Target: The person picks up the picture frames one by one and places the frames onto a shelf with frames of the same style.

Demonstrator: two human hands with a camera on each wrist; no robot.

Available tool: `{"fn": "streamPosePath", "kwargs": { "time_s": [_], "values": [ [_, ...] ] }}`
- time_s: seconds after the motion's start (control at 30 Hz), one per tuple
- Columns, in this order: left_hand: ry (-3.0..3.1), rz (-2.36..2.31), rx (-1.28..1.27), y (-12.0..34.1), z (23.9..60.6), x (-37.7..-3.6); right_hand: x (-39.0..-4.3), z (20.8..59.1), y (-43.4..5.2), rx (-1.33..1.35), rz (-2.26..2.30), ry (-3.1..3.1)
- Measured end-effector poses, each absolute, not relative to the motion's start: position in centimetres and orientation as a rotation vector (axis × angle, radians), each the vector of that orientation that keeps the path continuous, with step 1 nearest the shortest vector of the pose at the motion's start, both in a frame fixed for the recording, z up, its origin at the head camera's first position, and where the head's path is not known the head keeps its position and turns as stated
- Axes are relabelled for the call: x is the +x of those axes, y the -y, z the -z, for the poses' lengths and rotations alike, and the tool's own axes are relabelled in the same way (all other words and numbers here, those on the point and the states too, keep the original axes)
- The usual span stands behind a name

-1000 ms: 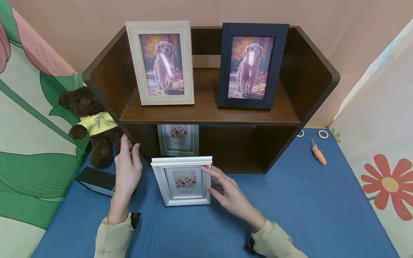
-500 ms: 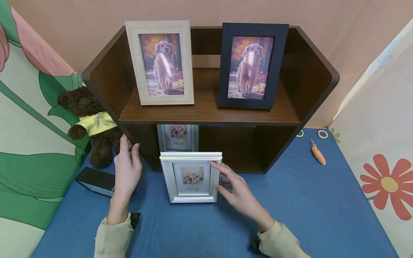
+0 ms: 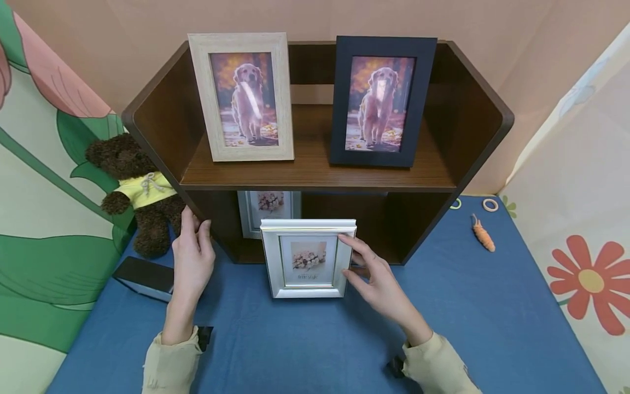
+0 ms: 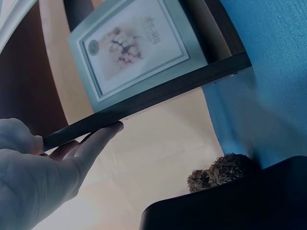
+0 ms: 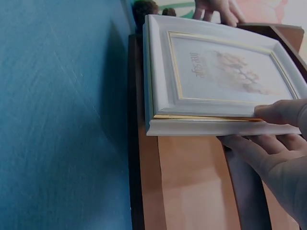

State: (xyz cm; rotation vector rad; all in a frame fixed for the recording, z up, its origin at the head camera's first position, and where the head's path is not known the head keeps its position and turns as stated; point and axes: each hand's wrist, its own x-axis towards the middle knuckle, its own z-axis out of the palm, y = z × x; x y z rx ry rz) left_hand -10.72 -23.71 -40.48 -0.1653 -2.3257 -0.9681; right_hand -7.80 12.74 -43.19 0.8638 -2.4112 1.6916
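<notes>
My right hand (image 3: 381,282) grips a silvery white picture frame (image 3: 275,262) by its right side, thumb on the front and fingers behind. The frame is upright with a flower print and overlaps the shelf's lower opening in the head view. With my left hand (image 3: 193,257) I hold the front edge of the dark brown shelf's left side panel (image 4: 177,88), thumb on one face and fingers on the other. Inside the lower compartment, on the left, stands a grey-green picture frame (image 4: 139,52), partly hidden behind the white one in the head view.
A beige frame (image 3: 204,98) and a dark blue frame (image 3: 341,104), both with dog photos, stand on the upper shelf. Left of the shelf are a brown teddy bear (image 3: 150,189) and a black box (image 3: 147,272). An orange carrot-like toy (image 3: 483,234) and small rings (image 3: 490,204) lie on the right.
My right hand has moved the white frame to the right and toward the shelf, in front of the lower opening. The left hand has kept its hold on the side panel.
</notes>
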Motion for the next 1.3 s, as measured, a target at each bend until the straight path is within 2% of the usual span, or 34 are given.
{"fn": "streamPosePath", "kwargs": {
  "time_s": [1.3],
  "values": [
    [2.316,0.967,-0.162,23.5,40.6,-10.6,-12.5,42.6,-17.5,0.666,-1.620,2.428]
  ]
}}
